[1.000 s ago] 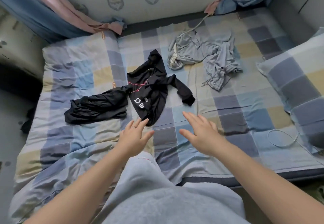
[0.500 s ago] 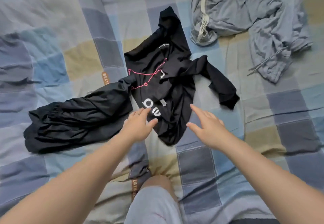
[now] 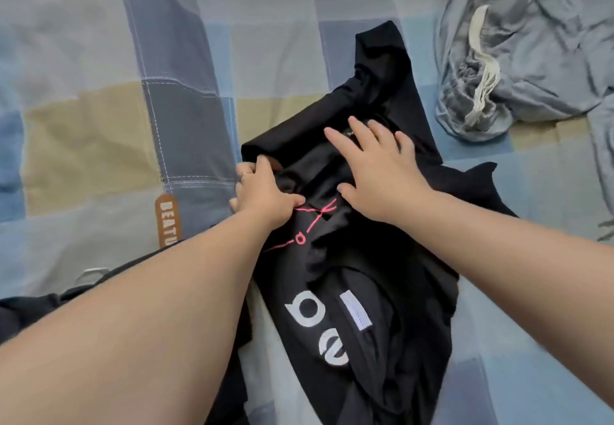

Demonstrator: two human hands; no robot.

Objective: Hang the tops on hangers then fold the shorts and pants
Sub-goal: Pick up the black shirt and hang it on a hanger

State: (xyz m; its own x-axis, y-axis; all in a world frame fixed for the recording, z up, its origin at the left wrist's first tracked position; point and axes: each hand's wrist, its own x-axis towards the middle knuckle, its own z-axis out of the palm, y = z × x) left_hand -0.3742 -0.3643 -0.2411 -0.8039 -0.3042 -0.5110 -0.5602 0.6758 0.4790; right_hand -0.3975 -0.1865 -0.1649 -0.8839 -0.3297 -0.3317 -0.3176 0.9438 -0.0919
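1. Centre frame: the left hand (image 3: 262, 192) grips the black top (image 3: 365, 308) on the bed (image 3: 99, 125), its fingertips partly hidden in the fabric.
2. The right hand (image 3: 375, 172) lies flat on the top, fingers spread.
3. Upper right, a grey garment (image 3: 531, 59) is cut off by the frame edge.

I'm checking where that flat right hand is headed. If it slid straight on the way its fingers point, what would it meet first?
More of the black top: the right hand lies flat on it, and its raised fold sits just ahead. Beyond that, likely only bedsheet.
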